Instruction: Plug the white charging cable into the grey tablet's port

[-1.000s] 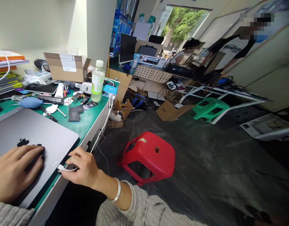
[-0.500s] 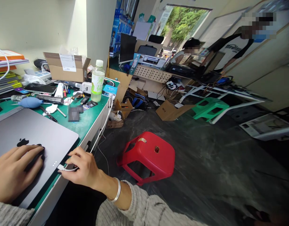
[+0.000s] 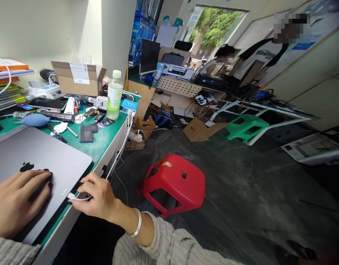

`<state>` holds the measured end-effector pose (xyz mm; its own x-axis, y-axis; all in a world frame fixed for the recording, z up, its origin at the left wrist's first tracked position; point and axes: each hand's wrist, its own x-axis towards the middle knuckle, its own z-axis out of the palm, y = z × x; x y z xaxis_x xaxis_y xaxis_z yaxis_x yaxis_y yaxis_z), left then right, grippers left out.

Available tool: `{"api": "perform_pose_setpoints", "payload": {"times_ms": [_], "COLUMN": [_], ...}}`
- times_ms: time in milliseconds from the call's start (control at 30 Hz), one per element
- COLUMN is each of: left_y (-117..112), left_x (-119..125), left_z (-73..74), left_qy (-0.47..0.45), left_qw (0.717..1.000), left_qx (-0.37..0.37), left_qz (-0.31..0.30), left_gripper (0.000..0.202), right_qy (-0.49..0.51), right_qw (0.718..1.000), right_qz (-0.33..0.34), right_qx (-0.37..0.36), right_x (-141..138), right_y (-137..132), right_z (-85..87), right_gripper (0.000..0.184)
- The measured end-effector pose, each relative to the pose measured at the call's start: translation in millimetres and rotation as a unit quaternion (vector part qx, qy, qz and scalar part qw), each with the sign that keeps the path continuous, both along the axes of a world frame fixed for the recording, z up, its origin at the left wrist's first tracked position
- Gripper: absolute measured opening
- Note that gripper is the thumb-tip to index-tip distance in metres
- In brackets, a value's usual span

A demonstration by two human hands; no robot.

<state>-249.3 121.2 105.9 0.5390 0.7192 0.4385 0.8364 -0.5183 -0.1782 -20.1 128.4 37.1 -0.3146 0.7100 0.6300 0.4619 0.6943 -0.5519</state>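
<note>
A closed grey laptop (image 3: pixel 63 156) with a dark apple logo lies on the green-topped desk at the left. My left hand (image 3: pixel 22 202) rests on its lid, fingers stretched out and holding nothing. By the laptop's near right edge, my right hand (image 3: pixel 100 193) pinches a white charging cable (image 3: pixel 79 198) close to its plug. The plug sits right at the laptop's edge; whether it is in a port I cannot tell. The cable's further run is partly hidden by my right hand.
Behind the laptop are a blue air blower (image 3: pixel 35 120), a drink bottle (image 3: pixel 114 95), a cardboard box (image 3: pixel 75 79) and a blue box (image 3: pixel 129 106) with white cables. A red stool (image 3: pixel 183 180) stands on the floor. Two people are at a far bench; a green stool (image 3: pixel 246 127) is below.
Both my hands, the cable and the laptop look unmoved. In the background, the standing person has shifted to the left and is more upright.
</note>
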Motion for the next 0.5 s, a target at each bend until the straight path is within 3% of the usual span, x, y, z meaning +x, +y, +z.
{"api": "perform_pose_setpoints", "payload": {"times_ms": [500], "left_y": [3.5], "left_x": [-5.5], "left_z": [-4.0], "left_qy": [-0.002], "left_qw": [1.0], "left_qx": [-0.005], "left_qz": [-0.011], "left_gripper": [0.034], "right_qy": [0.09], "right_qw": [0.994], "right_qz": [-0.016], "right_qx": [0.057], "right_x": [0.1], "right_y": [-0.2], "right_z": [2.4], "right_gripper": [0.031]}}
